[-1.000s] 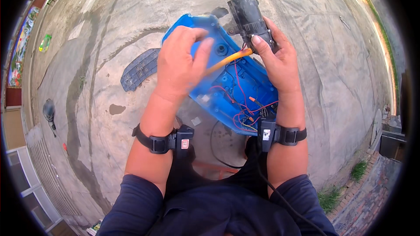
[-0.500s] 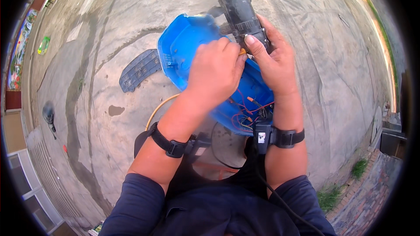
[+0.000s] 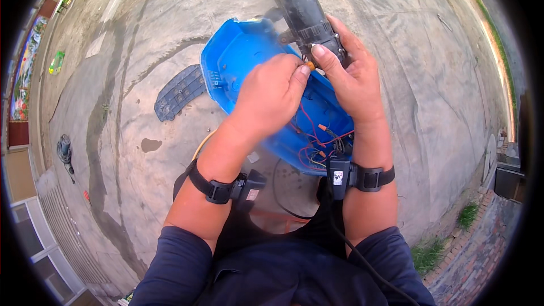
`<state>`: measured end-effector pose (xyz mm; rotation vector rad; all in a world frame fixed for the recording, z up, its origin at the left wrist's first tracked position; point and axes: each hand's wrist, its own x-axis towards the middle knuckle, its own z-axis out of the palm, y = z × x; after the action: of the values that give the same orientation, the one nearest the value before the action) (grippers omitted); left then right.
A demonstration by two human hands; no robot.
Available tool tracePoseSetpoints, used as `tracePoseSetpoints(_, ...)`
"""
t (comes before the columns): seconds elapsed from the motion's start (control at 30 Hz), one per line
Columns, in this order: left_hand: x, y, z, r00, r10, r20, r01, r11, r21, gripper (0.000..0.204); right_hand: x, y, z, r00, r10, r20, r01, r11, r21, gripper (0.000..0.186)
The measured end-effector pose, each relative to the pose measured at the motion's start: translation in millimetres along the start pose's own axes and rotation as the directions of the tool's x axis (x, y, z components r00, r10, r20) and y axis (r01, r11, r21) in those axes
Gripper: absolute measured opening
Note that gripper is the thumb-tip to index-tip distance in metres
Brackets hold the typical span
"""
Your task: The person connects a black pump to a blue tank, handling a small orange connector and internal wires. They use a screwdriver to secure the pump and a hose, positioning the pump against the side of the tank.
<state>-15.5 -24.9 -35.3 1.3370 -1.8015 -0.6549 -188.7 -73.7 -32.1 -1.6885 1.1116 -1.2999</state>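
My right hand (image 3: 354,73) is wrapped round a black cylindrical motor unit, apparently a pump (image 3: 299,14), held tilted over the upper part of a blue plastic housing (image 3: 221,56). My left hand (image 3: 271,90) is closed, thumb and fingers pinching the short orange end of a tube (image 3: 310,66) just below the motor, beside some thin wires. The housing lies beneath both hands, with red wires, orange connectors (image 3: 323,127) and a dark cable bundle in its lower right. The yellow length of tube (image 3: 203,143) runs out from behind my left forearm.
A dark ribbed plastic plate (image 3: 178,90) lies on the concrete ground (image 3: 425,68) left of the housing. A dark tool (image 3: 65,156) lies farther left. A black cable (image 3: 283,207) loops down between my legs. Grass (image 3: 467,215) and brick edging border the lower right.
My left hand has moved up and right, closing on the tube's end, and the tube now trails to the left. The motor and my right hand have shifted slightly up and left.
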Motion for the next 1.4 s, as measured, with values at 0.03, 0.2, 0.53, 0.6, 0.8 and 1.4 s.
tracePoseSetpoints(0.03,0,-1,1,1.0,0.0,0.0,0.0,1.0,0.0,0.024,0,0,0,1.0,0.0,0.0,0.0,1.0,0.0,0.056)
tracePoseSetpoints(0.2,-1,-2,-1,0.999,-0.029,0.022,0.03,0.999,-0.039,0.026,0,6,-2,0.999,-0.052,0.0,0.052,0.998,-0.023,0.056)
tracePoseSetpoints(0.53,0,-50,-60,0.863,-0.27,-0.427,0.365,0.918,0.157,0.029,1,4,-2,0.999,0.038,0.032,-0.041,0.995,0.092,0.056)
tracePoseSetpoints(0.6,-1,-50,-62,0.857,-0.318,-0.405,0.368,0.928,0.05,0.025,2,3,-2,0.998,0.04,0.051,-0.046,0.992,0.115,0.056)
tracePoseSetpoints(0.8,3,-35,-54,0.915,-0.317,-0.251,0.269,0.941,-0.208,0.028,2,-1,-4,0.995,0.017,0.093,-0.027,0.993,0.111,0.055)
tracePoseSetpoints(1.4,9,-5,-53,0.944,-0.328,-0.042,0.182,0.621,-0.763,0.05,3,-36,3,0.935,-0.103,0.34,0.143,0.985,-0.096,0.052)
